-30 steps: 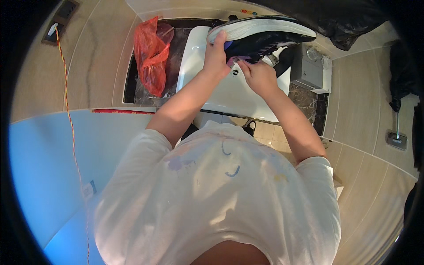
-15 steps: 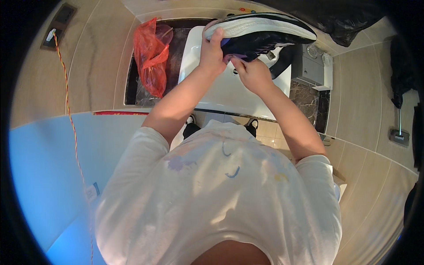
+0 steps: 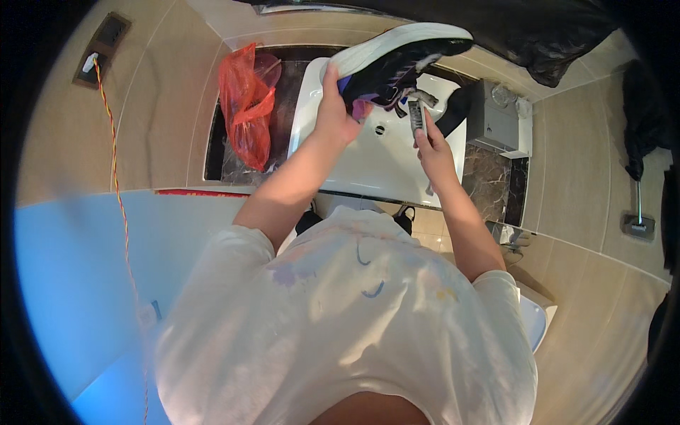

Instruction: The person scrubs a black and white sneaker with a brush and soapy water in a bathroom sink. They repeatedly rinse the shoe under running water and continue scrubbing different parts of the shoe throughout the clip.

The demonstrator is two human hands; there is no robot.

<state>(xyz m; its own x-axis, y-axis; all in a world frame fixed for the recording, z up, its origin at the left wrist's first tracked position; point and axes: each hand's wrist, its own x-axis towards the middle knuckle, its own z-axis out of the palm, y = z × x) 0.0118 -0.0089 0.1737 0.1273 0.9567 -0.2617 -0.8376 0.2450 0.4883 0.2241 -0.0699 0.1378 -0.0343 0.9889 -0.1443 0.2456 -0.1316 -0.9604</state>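
Observation:
Over the white sink (image 3: 333, 159), a black sneaker (image 3: 382, 74) with a thick white sole and purple patches is tilted sole-up. My left hand (image 3: 336, 117) is closed around its heel end, thumb on the sole's edge. My right hand (image 3: 433, 152) grips a small scrub brush (image 3: 416, 119) with dark bristles showing, just below the shoe's laces and apart from my left hand. Behind the brush, a dark curved object (image 3: 457, 110) rests at the sink's right side; its kind is unclear. The tap (image 3: 423, 98) is partly hidden by the shoe.
A red plastic bag (image 3: 246, 113) lies on the dark counter (image 3: 234, 166) left of the sink. At right stands a grey box (image 3: 491, 120). A black bag (image 3: 559, 42) hangs at the back right. A twisted cord (image 3: 115, 170) runs down from the left wall socket.
My right hand has come away from the shoe, down and to the right, and the brush now shows in it. The shoe has shifted slightly left, its toe end tilting.

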